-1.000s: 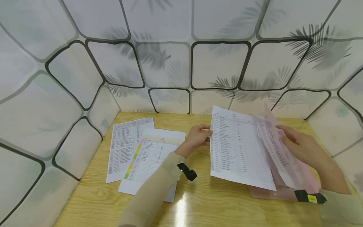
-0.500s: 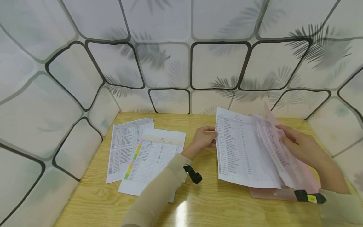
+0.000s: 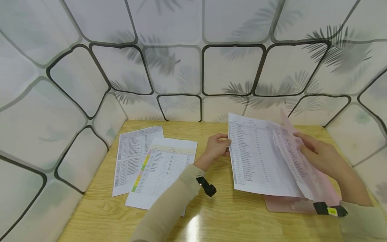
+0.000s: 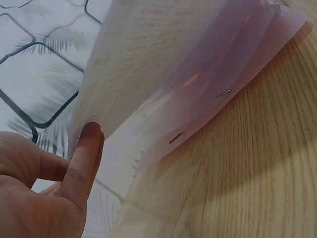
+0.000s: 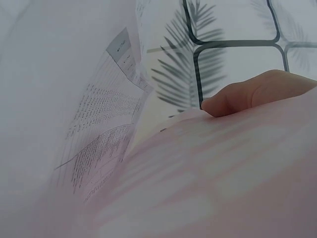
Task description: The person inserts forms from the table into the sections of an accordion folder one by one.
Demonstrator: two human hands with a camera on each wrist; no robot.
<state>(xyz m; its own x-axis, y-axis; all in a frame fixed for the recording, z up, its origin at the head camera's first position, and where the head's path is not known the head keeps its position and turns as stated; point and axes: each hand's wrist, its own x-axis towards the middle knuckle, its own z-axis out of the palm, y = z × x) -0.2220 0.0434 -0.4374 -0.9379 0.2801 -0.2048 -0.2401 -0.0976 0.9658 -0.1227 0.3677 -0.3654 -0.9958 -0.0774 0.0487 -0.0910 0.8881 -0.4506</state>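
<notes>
My left hand (image 3: 216, 148) pinches the left edge of a white printed sheet (image 3: 251, 158), thumb on one face in the left wrist view. The sheet stands tilted above the table, its right side overlapped by a clear sleeve (image 3: 287, 151) holding another printed page. These lie in a pink translucent folder (image 3: 290, 205), whose lower part rests on the table. With thumb and fingers, my right hand (image 3: 323, 156) holds the raised pink cover and sleeves at their upper right. Metal staples (image 4: 224, 93) show along the folder's spine in the left wrist view.
Two printed papers lie overlapping on the left of the wooden table (image 3: 99, 215): a grey-tinted list (image 3: 130, 158) and, over it, a list with coloured row marks (image 3: 169, 161). My left forearm crosses the second. Patterned walls (image 3: 232, 70) enclose the table's back and sides.
My left hand and the printed sheet have shifted slightly right, toward the folder, mostly in the first half second. My right hand keeps its hold on the folder with hardly any movement.
</notes>
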